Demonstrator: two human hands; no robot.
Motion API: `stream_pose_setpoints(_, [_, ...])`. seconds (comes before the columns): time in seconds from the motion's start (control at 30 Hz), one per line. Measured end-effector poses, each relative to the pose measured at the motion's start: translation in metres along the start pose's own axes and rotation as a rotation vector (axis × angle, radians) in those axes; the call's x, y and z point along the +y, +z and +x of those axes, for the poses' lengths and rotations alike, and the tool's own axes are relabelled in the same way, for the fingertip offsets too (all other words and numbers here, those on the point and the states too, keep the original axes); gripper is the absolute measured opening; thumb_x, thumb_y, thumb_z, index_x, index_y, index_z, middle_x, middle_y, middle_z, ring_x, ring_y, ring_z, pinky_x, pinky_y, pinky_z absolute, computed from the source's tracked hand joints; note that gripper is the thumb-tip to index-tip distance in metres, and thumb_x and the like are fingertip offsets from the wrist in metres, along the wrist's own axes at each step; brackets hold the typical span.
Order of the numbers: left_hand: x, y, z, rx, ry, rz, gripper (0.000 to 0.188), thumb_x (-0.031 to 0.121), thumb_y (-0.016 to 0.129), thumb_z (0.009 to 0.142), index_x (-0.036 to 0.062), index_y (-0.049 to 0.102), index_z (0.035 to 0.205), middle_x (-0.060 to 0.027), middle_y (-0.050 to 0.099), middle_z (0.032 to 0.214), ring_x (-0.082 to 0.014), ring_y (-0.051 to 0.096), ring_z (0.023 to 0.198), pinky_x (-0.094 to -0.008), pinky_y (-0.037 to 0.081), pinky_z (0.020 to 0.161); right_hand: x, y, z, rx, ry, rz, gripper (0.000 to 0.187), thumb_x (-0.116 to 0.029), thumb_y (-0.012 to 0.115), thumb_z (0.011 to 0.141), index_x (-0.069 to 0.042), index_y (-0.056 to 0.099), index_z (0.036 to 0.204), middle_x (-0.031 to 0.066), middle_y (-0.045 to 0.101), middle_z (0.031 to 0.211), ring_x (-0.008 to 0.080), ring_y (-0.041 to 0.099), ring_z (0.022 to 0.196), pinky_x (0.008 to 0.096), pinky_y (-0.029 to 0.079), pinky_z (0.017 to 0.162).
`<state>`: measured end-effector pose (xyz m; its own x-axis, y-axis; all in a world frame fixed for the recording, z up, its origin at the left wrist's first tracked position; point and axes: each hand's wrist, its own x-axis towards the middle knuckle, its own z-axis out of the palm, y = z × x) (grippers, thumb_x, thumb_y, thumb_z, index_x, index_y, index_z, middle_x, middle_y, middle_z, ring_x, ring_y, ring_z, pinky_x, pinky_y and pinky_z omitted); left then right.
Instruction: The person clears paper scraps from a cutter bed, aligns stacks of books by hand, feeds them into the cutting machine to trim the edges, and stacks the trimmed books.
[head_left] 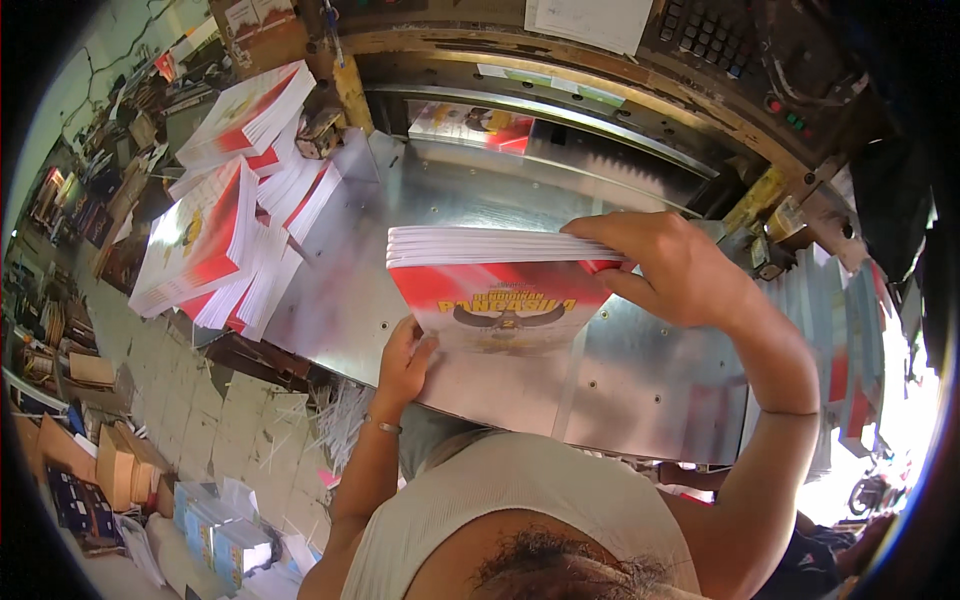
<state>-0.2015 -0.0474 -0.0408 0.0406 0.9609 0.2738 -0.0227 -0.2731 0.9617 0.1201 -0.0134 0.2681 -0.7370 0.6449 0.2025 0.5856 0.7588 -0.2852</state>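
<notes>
A stack of several softcover books (500, 300) stands tilted on the metal table, its red and white cover with a dark winged emblem facing me and its white page edges on top. My right hand (665, 265) grips its upper right corner, fingers over the top edge and thumb against the cover side. My left hand (403, 365) is closed on the lower left edge, fingertips partly hidden behind the stack. Under the machine's beam at the back lies another red and white book pile (470, 125), partly covered by the beam.
Piles of the same books (215, 215) lean on the table's left side. A keypad panel (705, 40) sits on the machine at upper right. More stacked books (835, 330) stand at right. Paper strips (350, 425) and blue-covered bundles (220, 535) lie on the floor at left.
</notes>
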Motion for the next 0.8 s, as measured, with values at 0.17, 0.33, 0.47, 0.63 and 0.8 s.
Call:
stream_pose_setpoints(0.17, [0.018, 0.004, 0.013, -0.006, 0.055, 0.128, 0.041, 0.006, 0.062, 0.091, -0.0039, 0.056, 0.130, -0.0161, 0.061, 0.120, -0.0225, 0.059, 0.115, -0.0342, 0.045, 0.101, 0.006, -0.003, -0.020, 0.061, 0.091, -0.001, 0.046, -0.009, 0.070, 0.079, -0.003, 0.063, 0.124, 0.0204, 0.069, 0.103, 0.0384, 0.066, 0.091, 0.0435, 0.053, 0.081])
stream_pose_setpoints(0.33, [0.083, 0.001, 0.072, -0.073, 0.267, 0.230, 0.050, 0.008, 0.066, 0.091, -0.0011, 0.050, 0.136, -0.0126, 0.064, 0.112, -0.0218, 0.062, 0.106, -0.0345, 0.046, 0.100, 0.015, 0.001, -0.086, 0.319, 0.377, 0.280, 0.051, -0.005, 0.073, 0.079, 0.003, 0.061, 0.128, 0.0187, 0.071, 0.109, 0.0265, 0.069, 0.100, 0.0371, 0.054, 0.088])
stream_pose_setpoints(0.47, [0.122, 0.048, 0.135, -0.365, 0.095, 0.044, 0.069, 0.006, 0.068, 0.090, 0.0068, 0.033, 0.150, -0.0088, 0.065, 0.110, -0.0178, 0.062, 0.103, -0.0334, 0.047, 0.095, 0.051, 0.068, -0.174, 0.723, 0.786, 0.566, 0.051, 0.000, 0.072, 0.080, 0.005, 0.061, 0.129, 0.0107, 0.070, 0.113, 0.0170, 0.067, 0.097, 0.0310, 0.055, 0.086])
stream_pose_setpoints(0.63, [0.060, 0.126, 0.196, -0.771, -0.083, 0.309, 0.073, 0.020, 0.070, 0.089, 0.0107, 0.032, 0.151, -0.0137, 0.072, 0.102, -0.0196, 0.069, 0.090, -0.0313, 0.052, 0.080, 0.039, 0.156, -0.220, 0.769, 1.134, 0.816, 0.032, -0.007, 0.063, 0.089, 0.003, 0.064, 0.120, 0.0056, 0.069, 0.101, 0.0134, 0.067, 0.077, 0.0277, 0.057, 0.059])
stream_pose_setpoints(0.8, [-0.021, 0.223, 0.238, -0.919, 0.070, 0.480, 0.084, 0.031, 0.075, 0.083, 0.0042, 0.033, 0.150, -0.0186, 0.073, 0.098, -0.0299, 0.070, 0.093, -0.0366, 0.053, 0.083, 0.051, 0.220, -0.274, 0.987, 1.292, 1.294, 0.020, -0.014, 0.063, 0.094, -0.008, 0.061, 0.113, 0.0052, 0.069, 0.095, 0.0196, 0.069, 0.071, 0.0356, 0.060, 0.060])
